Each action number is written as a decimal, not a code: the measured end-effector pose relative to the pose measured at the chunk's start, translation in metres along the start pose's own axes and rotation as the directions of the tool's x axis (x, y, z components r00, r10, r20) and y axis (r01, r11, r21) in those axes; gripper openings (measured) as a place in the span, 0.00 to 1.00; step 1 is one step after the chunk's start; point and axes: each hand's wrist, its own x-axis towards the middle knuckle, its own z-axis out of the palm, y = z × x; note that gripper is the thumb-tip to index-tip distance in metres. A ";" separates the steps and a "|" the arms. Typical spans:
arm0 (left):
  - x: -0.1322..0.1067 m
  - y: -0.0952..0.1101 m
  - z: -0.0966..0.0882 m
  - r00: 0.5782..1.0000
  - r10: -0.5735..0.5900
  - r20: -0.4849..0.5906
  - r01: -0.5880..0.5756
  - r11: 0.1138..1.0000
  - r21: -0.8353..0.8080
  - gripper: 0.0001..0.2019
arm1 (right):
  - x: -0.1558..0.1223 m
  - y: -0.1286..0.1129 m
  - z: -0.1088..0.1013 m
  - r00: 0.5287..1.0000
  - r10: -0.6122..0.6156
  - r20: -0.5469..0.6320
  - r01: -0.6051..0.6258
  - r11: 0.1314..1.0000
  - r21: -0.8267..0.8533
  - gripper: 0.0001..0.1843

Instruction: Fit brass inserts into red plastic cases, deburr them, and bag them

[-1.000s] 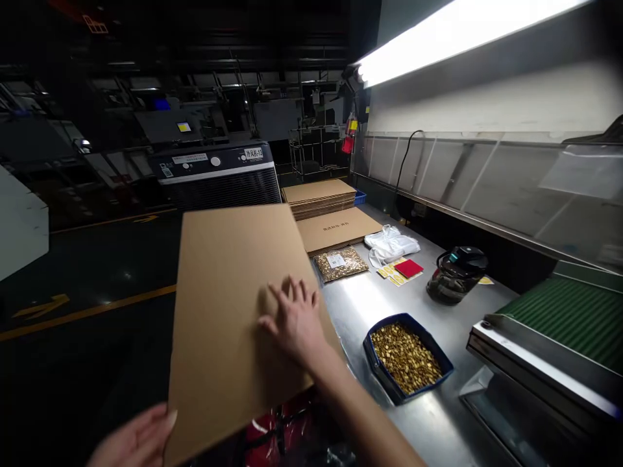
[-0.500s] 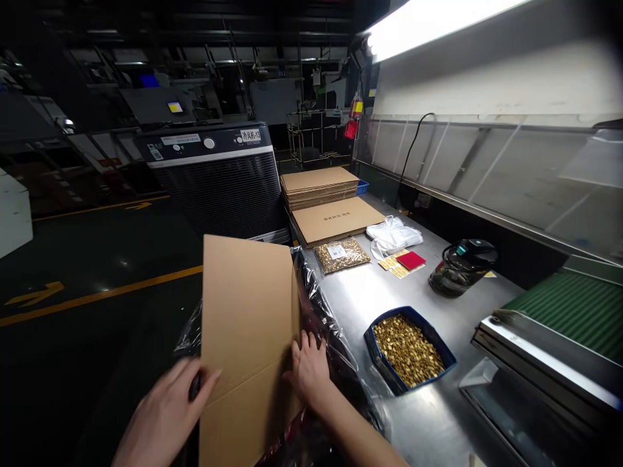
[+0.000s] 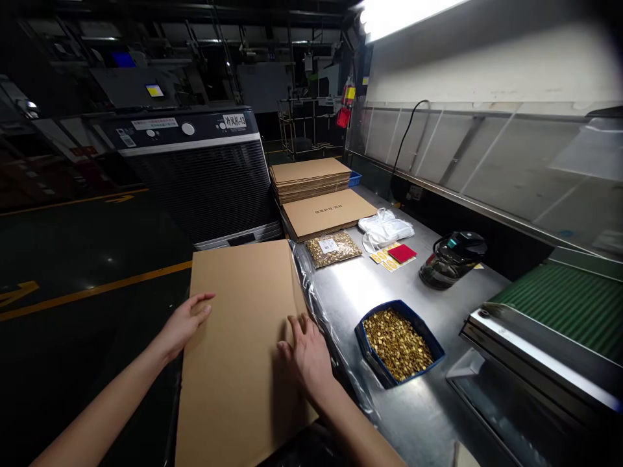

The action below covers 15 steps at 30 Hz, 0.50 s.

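A large flat brown cardboard sheet (image 3: 238,337) lies in front of me, over a container lined with clear plastic film (image 3: 316,305) beside the steel table. My left hand (image 3: 185,322) rests on the sheet's left edge, fingers stretched out over it. My right hand (image 3: 306,353) lies flat on the sheet near its right edge, fingers spread. Neither hand holds anything.
On the steel table (image 3: 370,285) are a blue tray of small gold parts (image 3: 398,342), a clear bag of gold parts (image 3: 333,248), red and yellow cards (image 3: 394,254), a white bag (image 3: 384,228), a dark jug (image 3: 452,259) and stacked cardboard (image 3: 311,178). A green-belted machine (image 3: 549,324) stands right, a black unit (image 3: 195,175) behind.
The cardboard sheet went from tilted upright to lying flat over the plastic-lined container. My left hand moved up onto its left edge; my right hand stayed pressed near the right edge.
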 end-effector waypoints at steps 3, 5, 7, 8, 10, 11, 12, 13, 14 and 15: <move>-0.009 -0.014 0.012 0.997 0.001 0.079 -0.013 0.988 0.152 0.23 | -0.002 0.001 0.000 0.998 -0.041 0.038 0.043 0.998 -0.042 0.33; -0.007 -0.017 0.017 0.990 -0.023 0.139 -0.021 0.953 0.303 0.25 | -0.002 0.003 0.006 0.994 -0.046 0.102 0.055 0.995 -0.083 0.34; 0.000 -0.013 0.023 0.979 -0.051 0.199 -0.045 0.891 0.453 0.25 | 0.000 0.003 0.012 0.989 -0.046 0.139 0.062 0.992 -0.113 0.32; 0.005 -0.008 0.027 0.973 -0.058 0.222 -0.067 0.855 0.514 0.24 | 0.001 0.003 0.014 0.987 -0.041 0.154 0.061 0.989 -0.133 0.29; 0.017 0.006 0.038 0.966 -0.043 0.256 -0.124 0.789 0.602 0.21 | 0.002 0.002 0.018 0.982 -0.031 0.185 0.063 0.983 -0.173 0.25; 0.023 0.014 0.046 0.963 -0.019 0.269 -0.160 0.762 0.628 0.20 | 0.002 0.002 0.020 0.979 -0.026 0.201 0.066 0.979 -0.192 0.23; 0.030 0.022 0.054 0.960 0.016 0.280 -0.200 0.740 0.642 0.19 | 0.001 0.003 0.022 0.977 -0.021 0.214 0.067 0.975 -0.211 0.23; 0.037 0.031 0.062 0.956 0.059 0.287 -0.239 0.723 0.648 0.19 | -0.002 0.003 0.024 0.974 -0.014 0.228 0.068 0.971 -0.228 0.25; 0.044 0.038 0.070 0.953 0.099 0.287 -0.270 0.711 0.650 0.22 | -0.005 0.005 0.027 0.970 -0.009 0.241 0.069 0.968 -0.242 0.27; 0.051 0.043 0.078 0.952 0.128 0.279 -0.285 0.705 0.650 0.26 | -0.008 0.006 0.031 0.967 -0.006 0.253 0.071 0.966 -0.250 0.29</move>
